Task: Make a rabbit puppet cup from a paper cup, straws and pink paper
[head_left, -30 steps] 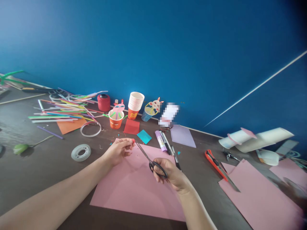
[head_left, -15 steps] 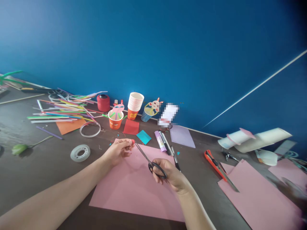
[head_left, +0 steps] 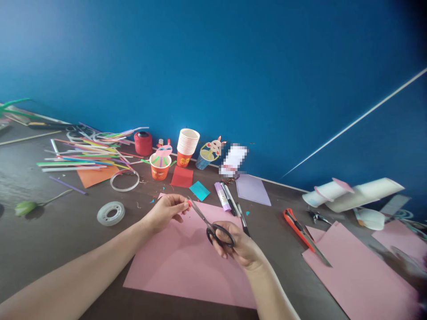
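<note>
- Hands, head view (clock directions from the middle of the large four-sided sheet of matte pink paper (head_left: 187,271), 12 toward the smooth blue wall (head_left: 213,66)): left hand (head_left: 168,211) at 11 o'clock, thumb and forefinger pinched together on a small red piece, apparently paper (head_left: 189,203); other fingers loosely curled.
- Right hand (head_left: 230,240) at 2 o'clock, fingers closed round the black loops of slim metal scissors (head_left: 203,218); blades slant toward 12, only narrowly parted if at all.
- Red piece: at 12 o'clock, over the sheet's far part, beside the blade tips; contact cannot be told.
- Technique (judged): fine trimming is best done with the scissors steady, the left fingers turning the piece into short snips near the tips. So little paper offers scant grip; fingertips belong behind the cutting line.
- Materials, 12 o'clock, beyond the sheet: flat teal paper square (head_left: 199,190), flat red paper square (head_left: 182,176), tapered stack of white paper cups (head_left: 187,143).
- Materials, 10 o'clock: ring-shaped roll of translucent tape (head_left: 102,215); farther off, thin, tubular multicoloured straws (head_left: 93,153).
- Materials, 3 o'clock: red-handled cutter with a flat metal blade (head_left: 298,229).
</note>
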A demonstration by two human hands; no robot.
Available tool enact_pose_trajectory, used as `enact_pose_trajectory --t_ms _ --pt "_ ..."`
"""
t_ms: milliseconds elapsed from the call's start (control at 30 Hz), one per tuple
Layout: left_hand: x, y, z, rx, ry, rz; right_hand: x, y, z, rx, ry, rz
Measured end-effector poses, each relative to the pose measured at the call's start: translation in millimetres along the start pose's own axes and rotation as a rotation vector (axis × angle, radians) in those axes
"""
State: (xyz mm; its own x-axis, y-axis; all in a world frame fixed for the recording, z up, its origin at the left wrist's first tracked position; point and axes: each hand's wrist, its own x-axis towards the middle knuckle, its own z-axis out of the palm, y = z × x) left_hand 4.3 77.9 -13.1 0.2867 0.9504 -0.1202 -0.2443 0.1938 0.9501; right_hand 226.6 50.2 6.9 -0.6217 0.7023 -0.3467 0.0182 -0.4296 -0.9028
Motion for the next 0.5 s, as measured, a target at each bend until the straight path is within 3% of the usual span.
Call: enact_pose_trajectory --t_ms 133,500 --pt "-0.3 1.3 2.2 0.108 -0.009 0.019 -0.5 -0.4 -0.7 0.017 0.009 0.001" --pt "-0.9 0.5 0.7 0.136 -0.01 0.006 -0.6 0.0 0.7 -0.005 0.065 0.001"
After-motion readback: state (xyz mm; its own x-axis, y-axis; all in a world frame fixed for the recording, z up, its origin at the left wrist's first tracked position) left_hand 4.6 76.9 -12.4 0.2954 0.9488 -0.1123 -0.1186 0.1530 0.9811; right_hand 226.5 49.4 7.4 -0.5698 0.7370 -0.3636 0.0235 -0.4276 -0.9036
